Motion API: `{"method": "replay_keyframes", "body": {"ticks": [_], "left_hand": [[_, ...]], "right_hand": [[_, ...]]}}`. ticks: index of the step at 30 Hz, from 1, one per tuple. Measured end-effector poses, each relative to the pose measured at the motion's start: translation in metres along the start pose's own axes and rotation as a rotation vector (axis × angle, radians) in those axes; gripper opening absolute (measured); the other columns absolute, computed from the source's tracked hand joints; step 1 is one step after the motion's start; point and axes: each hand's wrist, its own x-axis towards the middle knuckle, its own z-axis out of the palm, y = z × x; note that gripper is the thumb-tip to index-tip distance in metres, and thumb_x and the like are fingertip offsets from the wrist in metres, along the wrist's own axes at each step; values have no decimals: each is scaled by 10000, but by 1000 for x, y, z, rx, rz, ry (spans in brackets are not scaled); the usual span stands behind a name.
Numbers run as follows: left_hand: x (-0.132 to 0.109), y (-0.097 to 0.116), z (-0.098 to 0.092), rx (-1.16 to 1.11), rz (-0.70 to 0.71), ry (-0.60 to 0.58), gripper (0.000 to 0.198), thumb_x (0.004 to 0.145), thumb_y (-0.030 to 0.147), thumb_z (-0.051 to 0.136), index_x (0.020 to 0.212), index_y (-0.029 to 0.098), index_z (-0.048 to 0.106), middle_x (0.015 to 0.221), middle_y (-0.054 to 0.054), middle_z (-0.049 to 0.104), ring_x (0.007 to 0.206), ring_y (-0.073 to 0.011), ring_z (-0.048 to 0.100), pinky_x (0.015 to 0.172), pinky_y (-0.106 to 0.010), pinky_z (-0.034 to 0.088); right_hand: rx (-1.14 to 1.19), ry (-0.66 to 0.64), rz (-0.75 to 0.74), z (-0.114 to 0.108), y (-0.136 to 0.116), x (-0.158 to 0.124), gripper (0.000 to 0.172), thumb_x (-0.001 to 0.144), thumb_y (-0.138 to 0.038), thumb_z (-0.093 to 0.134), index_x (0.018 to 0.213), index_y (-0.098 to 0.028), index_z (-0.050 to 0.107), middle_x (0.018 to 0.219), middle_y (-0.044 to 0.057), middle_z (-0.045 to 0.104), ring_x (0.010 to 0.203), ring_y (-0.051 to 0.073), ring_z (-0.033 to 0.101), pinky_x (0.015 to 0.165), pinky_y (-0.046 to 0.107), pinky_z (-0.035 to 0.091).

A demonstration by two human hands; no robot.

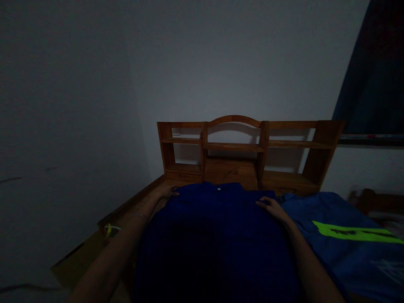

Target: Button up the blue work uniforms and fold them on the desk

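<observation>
My L hand [169, 192] is at the top L edge of the dark blue garment [217, 229], fingers narrow & curled in; my R hand [270, 206] is on its top R part, fingers bent over the cloth. Can't tell if either's pinching fabric or just resting on it, too dark. The garment's spread out in front of me, neck end away, before the wooden shelf unit [233, 147], w/ a blue cloth [331, 206] just beside it on the R.

Handling: prob. light to med. wt., soft, floppy, not fragile, not v. slippery; I'd expect it to sag & crease if held at 1 pt. only. Best holds IMO: both shoulders, approx. where my hands are, so it hangs even.

Writing: tiny pale label [219, 189] at the neck, too small to read. Blue cloth has a yellow-green strip [326, 229] w/ dark marks, plus pale marks [391, 269] lower R, poss. lettering; illegible. No brand readable.
</observation>
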Motion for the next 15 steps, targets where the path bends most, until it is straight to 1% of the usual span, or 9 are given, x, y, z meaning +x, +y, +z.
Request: {"method": "replay_keyframes", "body": {"ticks": [3, 5, 6, 9, 11, 13, 15], "left_hand": [[7, -5, -1, -52, -10, -17, 330, 475, 439, 741, 614, 157, 641, 601, -25, 617, 605, -180, 555, 575, -262, 425], [16, -8, -5, -95, 2, 22, 337, 464, 443, 742, 589, 152, 626, 590, -24, 612, 603, -183, 556, 578, -268, 433], [21, -9, -8, -121, 17, 64, 347, 478, 455, 733, 609, 153, 626, 625, -28, 624, 643, -191, 568, 602, -270, 441], [40, -8, -16, -215, 68, 235, 415, 609, 527, 631, 783, 150, 624, 823, -59, 654, 819, -208, 584, 712, -276, 454], [51, -7, -16, -272, 74, 323, 465, 710, 551, 530, 916, 139, 593, 925, -86, 646, 878, -208, 582, 756, -285, 454], [56, -6, -9, -306, 56, 362, 477, 760, 534, 493, 1003, 129, 555, 972, -107, 641, 898, -212, 588, 770, -297, 459], [55, -6, 2, -313, 26, 367, 473, 763, 503, 530, 1057, 132, 532, 1002, -119, 642, 924, -221, 593, 776, -306, 465]], "right_hand": [[16, 13, 20, 1, 1, -1, 463, 704, -607, 565, 848, -168, 598, 653, -18, 571, 549, 116, 491, 479, 207, 345], [22, 25, 10, 0, 1, -1, 466, 700, -609, 573, 843, -167, 603, 667, -13, 580, 564, 121, 502, 488, 210, 356], [30, 29, 3, 0, 0, -1, 465, 697, -609, 577, 836, -166, 605, 673, -11, 585, 572, 124, 508, 496, 212, 364], [93, 65, 13, -1, -4, -2, 474, 690, -618, 579, 821, -164, 607, 668, -4, 590, 581, 130, 522, 511, 219, 385], [153, 114, 49, -2, -8, -3, 492, 696, -631, 562, 851, -166, 606, 653, -2, 591, 568, 133, 528, 508, 224, 393], [179, 175, 79, -3, -12, -4, 503, 696, -637, 556, 874, -169, 605, 635, -2, 591, 558, 139, 537, 502, 228, 399], [152, 218, 91, -4, -16, -5, 499, 689, -636, 564, 864, -171, 612, 623, 0, 596, 568, 148, 553, 507, 234, 409]]}}
